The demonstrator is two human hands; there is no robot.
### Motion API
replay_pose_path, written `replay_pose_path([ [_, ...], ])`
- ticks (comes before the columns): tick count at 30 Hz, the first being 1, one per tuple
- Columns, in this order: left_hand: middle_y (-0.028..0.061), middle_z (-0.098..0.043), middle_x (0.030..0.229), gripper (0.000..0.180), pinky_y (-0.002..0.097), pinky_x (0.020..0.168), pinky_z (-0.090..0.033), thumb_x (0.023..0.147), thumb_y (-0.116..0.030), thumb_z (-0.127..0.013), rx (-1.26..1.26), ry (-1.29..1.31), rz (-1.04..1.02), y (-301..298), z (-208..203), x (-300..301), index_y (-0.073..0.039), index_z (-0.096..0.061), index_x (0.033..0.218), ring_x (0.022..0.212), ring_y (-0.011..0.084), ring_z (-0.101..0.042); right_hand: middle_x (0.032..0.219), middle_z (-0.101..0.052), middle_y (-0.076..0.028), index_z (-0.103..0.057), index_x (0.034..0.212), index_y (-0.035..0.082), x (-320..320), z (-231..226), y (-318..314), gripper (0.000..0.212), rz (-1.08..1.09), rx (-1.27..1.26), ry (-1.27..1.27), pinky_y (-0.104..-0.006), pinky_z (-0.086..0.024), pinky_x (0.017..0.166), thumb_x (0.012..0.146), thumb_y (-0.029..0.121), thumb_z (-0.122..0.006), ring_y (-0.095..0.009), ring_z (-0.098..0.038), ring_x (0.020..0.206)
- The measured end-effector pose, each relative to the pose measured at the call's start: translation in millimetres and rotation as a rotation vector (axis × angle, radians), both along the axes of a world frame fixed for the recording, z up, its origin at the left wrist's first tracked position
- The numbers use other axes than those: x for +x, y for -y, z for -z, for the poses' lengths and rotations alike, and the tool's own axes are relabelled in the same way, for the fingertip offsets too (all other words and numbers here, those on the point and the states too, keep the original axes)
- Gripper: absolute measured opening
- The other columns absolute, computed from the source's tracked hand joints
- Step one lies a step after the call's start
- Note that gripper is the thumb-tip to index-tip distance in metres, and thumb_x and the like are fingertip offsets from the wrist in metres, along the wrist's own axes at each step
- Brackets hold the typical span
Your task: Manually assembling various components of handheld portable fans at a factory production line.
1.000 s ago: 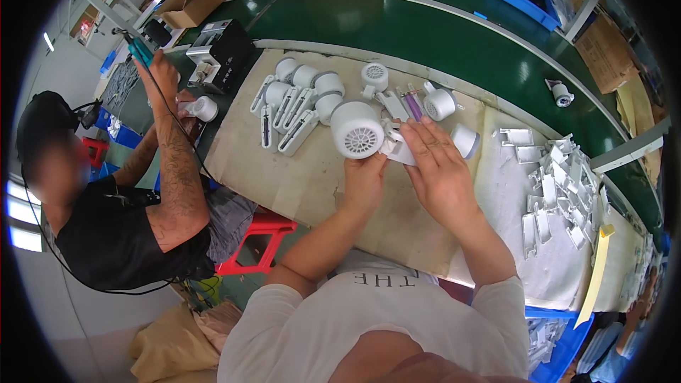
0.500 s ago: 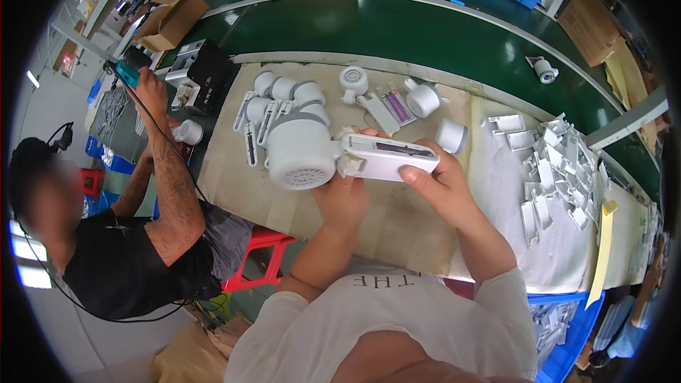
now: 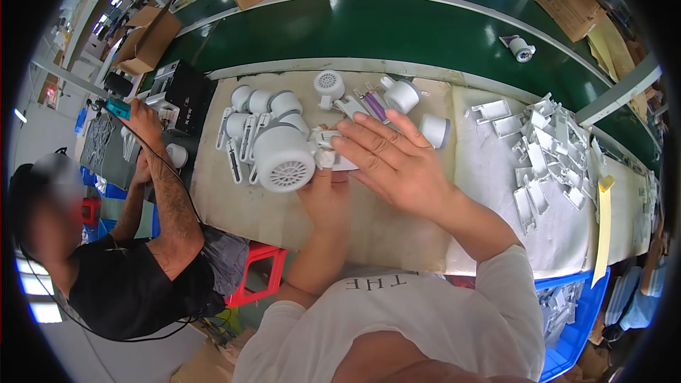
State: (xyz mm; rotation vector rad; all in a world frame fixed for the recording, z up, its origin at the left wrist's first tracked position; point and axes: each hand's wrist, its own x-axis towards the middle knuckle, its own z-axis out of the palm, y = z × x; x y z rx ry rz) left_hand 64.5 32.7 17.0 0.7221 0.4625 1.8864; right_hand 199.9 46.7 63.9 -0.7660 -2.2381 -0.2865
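Note:
A white handheld device (image 3: 284, 156) with a round, grilled head is held above the table, its head toward the left. My left hand (image 3: 328, 197) is closed around it near the neck, where head and handle meet. Over the handle lies my right hand (image 3: 397, 159), its fingers stretched out and flat, the back of the hand showing. Most of the handle is hidden under this hand; whether the palm presses on it I cannot tell. Just behind the held device several similar white units (image 3: 261, 103) stand grouped, with slotted handles.
Beyond are another grilled unit (image 3: 328, 85), a purple-faced part (image 3: 374, 105) and white round heads (image 3: 402, 96). Loose white covers (image 3: 550, 145) pile up on the right, near a blue bin (image 3: 578, 326). At left a co-worker (image 3: 142, 262) holds a teal tool (image 3: 118, 108) beside a black machine (image 3: 186, 96).
My right hand has gone from gripping the handle's end to lying flat across it with fingers stretched. The handle's slotted face is now covered. My left hand keeps its hold.

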Motion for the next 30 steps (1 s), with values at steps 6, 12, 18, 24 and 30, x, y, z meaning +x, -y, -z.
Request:
replay_pose_path([
  [6, 0.0162, -0.051, 0.117, 0.038, 0.0363, 0.092, -0.042, 0.085, -0.003, -0.051, -0.108, -0.066, -0.104, 8.0, 9.2, 4.5, 0.003, -0.04, 0.121, 0.108, 0.0256, -0.05, 0.116, -0.055, -0.006, -0.055, 0.114, 0.009, -23.3, 23.1, 14.6, 0.044, 0.117, -0.001, -0.121, -0.0373, -0.03, 0.1, 0.07, 0.014, -0.062, -0.022, -0.05, 0.112],
  [12, 0.016, -0.052, 0.112, 0.033, 0.0444, 0.09, -0.044, 0.083, -0.004, -0.054, 0.136, -0.265, -0.08, 28.1, -7.0, -17.6, 0.001, -0.043, 0.113, 0.104, 0.0302, -0.052, 0.092, -0.058, -0.008, -0.053, 0.106, 0.003, -6.1, 6.6, 25.1, 0.052, -0.009, -0.749, -0.521, -0.0333, -0.042, 0.082, 0.066, 0.027, -0.075, -0.023, -0.057, 0.088],
  [18, 0.0114, -0.051, 0.114, 0.033, 0.0449, 0.094, -0.037, 0.085, -0.019, -0.054, 0.289, 0.014, 0.318, 47.3, -13.5, -32.5, -0.009, -0.046, 0.115, 0.108, 0.0295, -0.05, 0.085, -0.057, -0.007, -0.054, 0.097, 0.001, -3.4, 6.7, 40.9, 0.043, -0.42, -1.04, -0.766, -0.0267, -0.042, 0.067, 0.072, 0.032, -0.071, -0.015, -0.054, 0.076],
  [24, 0.0066, -0.054, 0.106, 0.034, 0.0414, 0.089, -0.039, 0.085, -0.029, -0.055, 0.204, -0.02, 0.276, 61.9, -31.3, -32.4, -0.014, -0.047, 0.114, 0.104, 0.027, -0.052, 0.071, -0.056, -0.006, -0.059, 0.083, 0.006, -10.6, 1.4, 41.8, 0.035, -0.412, -0.553, -0.592, -0.0312, -0.04, 0.053, 0.065, 0.032, -0.076, -0.023, -0.054, 0.06],
  [30, 0.0092, -0.061, 0.094, 0.028, 0.0358, 0.078, -0.047, 0.079, -0.002, -0.055, 0.063, -0.15, -0.053, 26.7, -26.9, -18.4, -0.001, -0.051, 0.107, 0.084, 0.0245, -0.06, 0.056, -0.048, -0.01, -0.055, 0.066, 0.003, -3.4, 32.5, 16.1, 0.034, -0.265, -0.745, -0.472, -0.0327, -0.036, 0.046, 0.072, 0.034, -0.068, -0.024, -0.047, 0.049],
])
